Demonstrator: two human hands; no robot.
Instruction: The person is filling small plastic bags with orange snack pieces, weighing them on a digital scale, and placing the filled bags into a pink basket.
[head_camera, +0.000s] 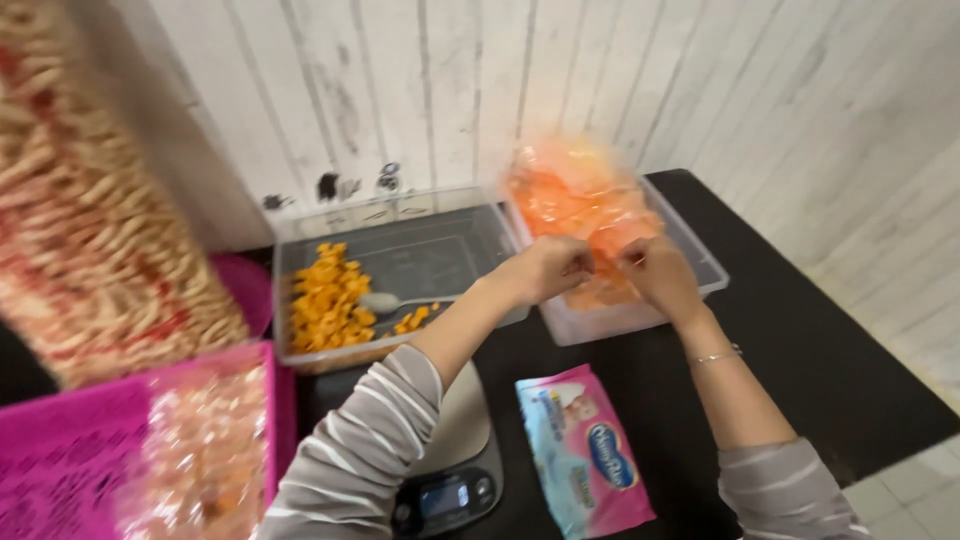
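Two hands, your left hand (552, 268) and right hand (655, 272), pinch one small clear bag (605, 243) of orange snacks. Many filled bags (575, 190) sit in the clear tub (700, 262). Loose snacks (330, 298) wait in the tray (440, 245).

Both arms reach forward from the lower edge of the view and converge toward the middle. The left hand (548, 268) is curled into a loose fist, knuckles up, fingers tucked under and thumb side turned toward the other hand. Its forearm is bare from wrist to elbow, where a grey striped sleeve (360, 440) is pushed up. The right hand (658, 272) sits just beside it, fingers bent and pinched inward, back of the hand facing up. A thin bracelet (718, 355) circles the right wrist, and the right forearm runs back bare to a matching striped sleeve near the bottom corner. The fingertips of both hands are blurred, nearly meeting.
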